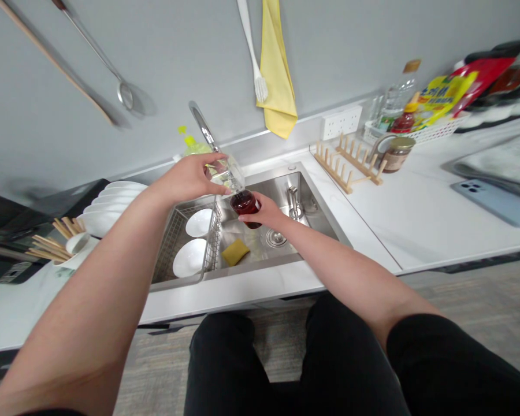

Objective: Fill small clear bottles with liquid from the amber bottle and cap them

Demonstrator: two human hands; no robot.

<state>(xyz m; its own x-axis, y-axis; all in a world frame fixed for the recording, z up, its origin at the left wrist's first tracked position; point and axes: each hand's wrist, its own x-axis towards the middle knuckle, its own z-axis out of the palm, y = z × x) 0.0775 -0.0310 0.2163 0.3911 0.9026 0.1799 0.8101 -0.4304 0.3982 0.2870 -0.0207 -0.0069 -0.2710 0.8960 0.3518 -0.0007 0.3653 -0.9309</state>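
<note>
Over the sink (268, 260), my left hand (193, 176) is closed around a clear container (231, 175), tilted with its lower end toward the right. Just below that end, my right hand (266, 211) grips a dark red cup (244, 202). Whether the two vessels touch, I cannot tell. Behind my left hand rises the faucet (203, 126), beside a yellow-green pump bottle (193, 144). On the sink floor under my hands lies a yellow sponge (235, 252). To its left, two white bowls (190, 258) sit in a wire basket (210, 242).
White plates (123, 190) and chopsticks (49, 248) stand left. On the right counter are a wooden rack (346, 167), a lidded jar (397, 155), a condiment basket (437, 132) and a phone (498, 202). A yellow cloth (279, 81) and a white brush (255, 63) hang on the wall.
</note>
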